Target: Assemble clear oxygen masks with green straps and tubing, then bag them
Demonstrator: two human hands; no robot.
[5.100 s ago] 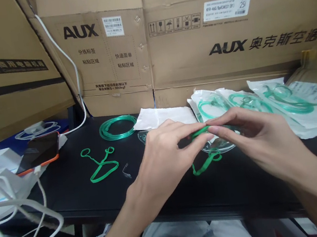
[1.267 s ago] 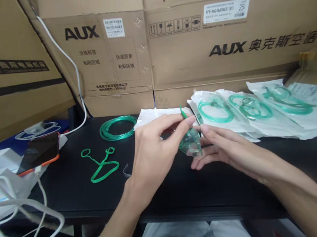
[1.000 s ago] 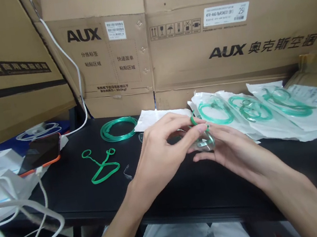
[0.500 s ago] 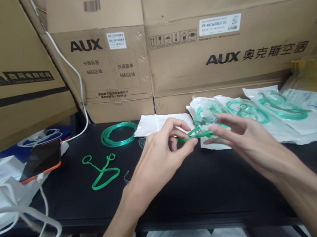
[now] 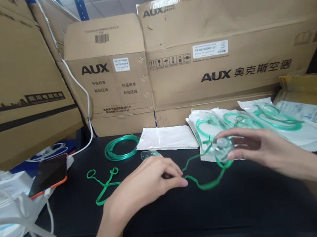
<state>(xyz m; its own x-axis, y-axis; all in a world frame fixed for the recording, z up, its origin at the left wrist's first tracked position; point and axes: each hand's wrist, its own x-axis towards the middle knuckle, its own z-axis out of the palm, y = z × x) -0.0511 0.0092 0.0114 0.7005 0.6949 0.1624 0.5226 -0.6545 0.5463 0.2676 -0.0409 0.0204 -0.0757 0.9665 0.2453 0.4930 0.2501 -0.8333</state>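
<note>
My right hand (image 5: 256, 149) holds a clear oxygen mask (image 5: 222, 146) between thumb and fingers, above the table. A green elastic strap (image 5: 209, 185) loops from the mask toward my left hand (image 5: 155, 177), whose thumb and fingers are closed on its far end. Left of that hand lies a second green strap (image 5: 103, 195) with a small loop at each of two ends, partly covered by my wrist. Just behind my left hand is another clear plastic piece (image 5: 149, 154), mostly hidden. A coil of green tubing (image 5: 121, 148) rests farther back.
Sealed white packs (image 5: 314, 136) holding masks and green tubing lie at the right. A flat white packet (image 5: 167, 138) is at the back. A phone (image 5: 48, 174), chargers (image 5: 13, 178) and white cables crowd the left. Cardboard boxes (image 5: 223, 92) stand behind the black table (image 5: 221, 212).
My hands have moved apart, and the strap now hangs in a wide loop between them. The mask shows clearly in my right hand. The head view has tilted up.
</note>
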